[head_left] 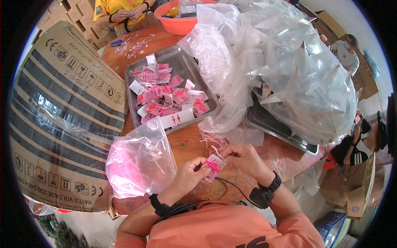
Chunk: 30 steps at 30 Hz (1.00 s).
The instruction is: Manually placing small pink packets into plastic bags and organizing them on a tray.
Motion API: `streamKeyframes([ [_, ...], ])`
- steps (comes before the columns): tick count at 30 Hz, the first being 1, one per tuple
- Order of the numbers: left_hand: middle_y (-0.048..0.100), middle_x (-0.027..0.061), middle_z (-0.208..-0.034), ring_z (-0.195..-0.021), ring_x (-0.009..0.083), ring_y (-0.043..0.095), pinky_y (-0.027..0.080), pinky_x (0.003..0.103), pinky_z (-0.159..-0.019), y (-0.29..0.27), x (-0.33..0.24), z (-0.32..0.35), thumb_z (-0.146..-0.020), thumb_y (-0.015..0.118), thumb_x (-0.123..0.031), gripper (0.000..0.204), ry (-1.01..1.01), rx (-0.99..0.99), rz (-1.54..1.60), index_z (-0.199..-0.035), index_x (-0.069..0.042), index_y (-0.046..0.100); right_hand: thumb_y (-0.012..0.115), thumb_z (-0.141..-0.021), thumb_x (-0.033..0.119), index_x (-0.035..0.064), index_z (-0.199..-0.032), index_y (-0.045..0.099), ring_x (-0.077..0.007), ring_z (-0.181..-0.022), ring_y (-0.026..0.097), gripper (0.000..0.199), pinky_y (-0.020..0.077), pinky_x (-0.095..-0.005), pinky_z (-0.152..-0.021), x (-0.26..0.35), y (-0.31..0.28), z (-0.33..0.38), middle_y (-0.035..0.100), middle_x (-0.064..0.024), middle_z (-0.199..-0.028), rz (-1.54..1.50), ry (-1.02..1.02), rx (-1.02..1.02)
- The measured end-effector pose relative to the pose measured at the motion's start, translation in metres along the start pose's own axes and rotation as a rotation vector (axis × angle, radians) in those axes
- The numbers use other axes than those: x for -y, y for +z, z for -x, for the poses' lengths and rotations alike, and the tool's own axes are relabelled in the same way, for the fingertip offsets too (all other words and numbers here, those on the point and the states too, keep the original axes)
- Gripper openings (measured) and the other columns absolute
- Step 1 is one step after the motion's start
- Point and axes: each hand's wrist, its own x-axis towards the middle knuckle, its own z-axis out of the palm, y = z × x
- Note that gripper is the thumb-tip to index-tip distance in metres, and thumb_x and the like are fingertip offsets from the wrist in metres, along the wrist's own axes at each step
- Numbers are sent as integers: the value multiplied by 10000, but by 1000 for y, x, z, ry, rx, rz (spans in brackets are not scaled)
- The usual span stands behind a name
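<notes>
- Pink printed card over the desk, between both hands; best, I'd judge, held flat and steady, pink strands clear of snags.
- Left hand: fingers pinched narrow on the card's left edge.
- Right hand: fingers bunched near the upper right corner; can't tell whether they grip card or strand.
- Beyond, on the desk: dark tray of pink-and-white cards.

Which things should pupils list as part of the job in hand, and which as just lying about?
Seemingly in use:
pink card, in left hand; right hand beside it
loose pink strings
tray of pink cards
clear bag, pink contents

Apparently lying about:
striped cardboard box
orange basin
</notes>
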Motion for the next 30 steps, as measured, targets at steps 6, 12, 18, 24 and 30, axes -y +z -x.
streamKeyframes([
  [6, 591, 5, -954, -850, 64, 525, 421, 210, -760, -5, -5, 4, -889, 578, -141, 274, 111, 59, -88, -1125, -2, 568, 602, -806, -15, -12, -831, 612, -61, -726, 547, 28, 445, -221, -621, -2, -2, -2, 589, 11, -786, -168, 160, 67],
  [12, 574, 26, -930, -832, 74, 522, 420, 216, -749, 0, -6, 6, -879, 592, -134, 423, 155, 11, 16, -1257, -23, 438, 594, -792, -21, -18, -860, 604, -89, -681, 554, 69, 447, -241, -596, -2, 5, -4, 592, -40, -754, 105, -24, -4],
  [18, 557, 30, -871, -786, 67, 512, 422, 212, -695, -4, 5, 3, -857, 624, -140, 539, 210, -3, -12, -1307, -38, 344, 594, -784, -15, -7, -861, 609, -118, -651, 564, 79, 447, -251, -592, 4, 13, -2, 584, -74, -724, 293, -197, -77],
  [24, 569, 30, -835, -751, 65, 519, 428, 208, -669, -7, 2, 5, -850, 633, -142, 528, 146, -92, -58, -1291, -29, 365, 594, -792, -17, -14, -863, 600, -95, -667, 552, 71, 454, -235, -608, 5, 3, -1, 581, -16, -729, 73, -10, -103],
  [30, 578, 27, -832, -741, 63, 532, 437, 205, -660, -8, 7, 2, -852, 627, -129, 485, 132, -121, -10, -1264, -28, 393, 602, -794, -18, -12, -855, 592, -74, -728, 534, 62, 447, -229, -633, 6, -2, 6, 587, -16, -802, -62, -10, 40],
])
